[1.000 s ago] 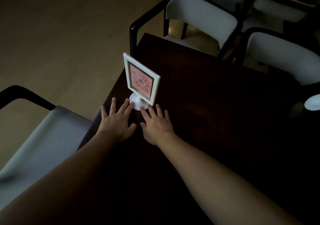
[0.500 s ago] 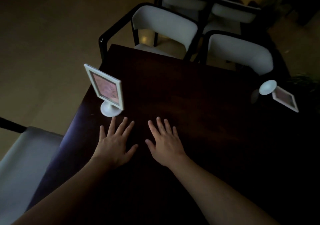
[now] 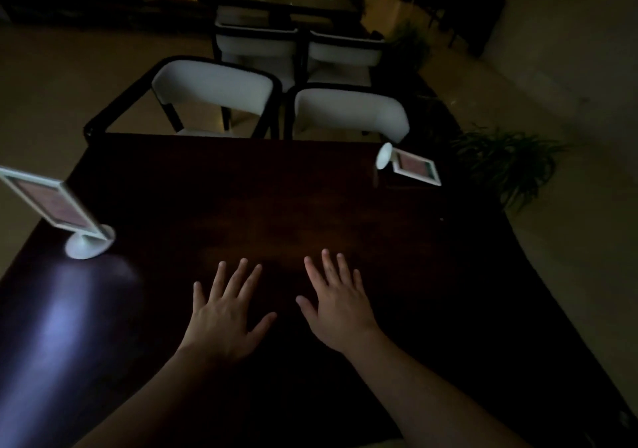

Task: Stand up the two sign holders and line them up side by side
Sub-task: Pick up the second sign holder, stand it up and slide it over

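One white sign holder (image 3: pixel 58 211) with a pink card stands upright on its round base at the table's left edge. The second sign holder (image 3: pixel 411 166) lies flat on its side at the far right of the table, round base pointing left. My left hand (image 3: pixel 226 313) and my right hand (image 3: pixel 336 304) rest palm down near the middle of the dark wooden table (image 3: pixel 276 199), fingers spread, holding nothing. Both hands are well apart from either holder.
Two white-backed chairs (image 3: pixel 214 90) (image 3: pixel 348 111) are tucked in at the table's far edge, more chairs and another table behind them. A potted plant (image 3: pixel 511 164) stands on the floor to the right. The room is dim.
My view has swung to the right, so the upright holder slid to the left edge and the lying holder came into sight. Both hands drew away from the upright holder's base.
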`<control>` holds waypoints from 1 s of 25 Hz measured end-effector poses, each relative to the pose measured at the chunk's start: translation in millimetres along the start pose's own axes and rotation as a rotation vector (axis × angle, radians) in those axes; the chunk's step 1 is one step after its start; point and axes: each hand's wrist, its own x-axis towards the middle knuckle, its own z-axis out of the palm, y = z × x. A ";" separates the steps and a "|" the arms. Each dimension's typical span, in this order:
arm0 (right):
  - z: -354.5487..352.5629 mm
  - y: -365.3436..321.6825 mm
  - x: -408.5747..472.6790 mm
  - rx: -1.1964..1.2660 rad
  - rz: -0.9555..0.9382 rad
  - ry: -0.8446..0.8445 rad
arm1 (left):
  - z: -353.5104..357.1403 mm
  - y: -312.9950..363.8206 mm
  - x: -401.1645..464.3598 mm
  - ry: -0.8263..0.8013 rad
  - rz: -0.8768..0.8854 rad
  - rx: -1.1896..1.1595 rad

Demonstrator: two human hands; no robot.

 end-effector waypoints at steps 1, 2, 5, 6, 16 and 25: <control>-7.8 20.9 -13.9 0.002 0.018 -0.006 | 0.5 23.8 -1.6 -0.005 0.007 -0.002; -13.9 38.4 -23.9 0.005 0.028 -0.020 | 0.1 42.9 -3.2 -0.011 0.012 -0.010; -34.9 96.5 -59.4 0.011 0.065 -0.019 | -2.2 107.3 -8.4 -0.021 0.042 -0.026; -41.5 112.0 -67.1 0.016 0.083 -0.017 | -2.3 123.4 -10.7 -0.022 0.044 -0.036; -90.7 198.6 -25.4 0.120 0.232 -0.001 | 1.9 167.0 22.2 -0.058 0.030 -0.035; -113.8 255.1 102.4 0.086 0.319 0.046 | 18.8 153.1 98.5 -0.176 0.015 -0.104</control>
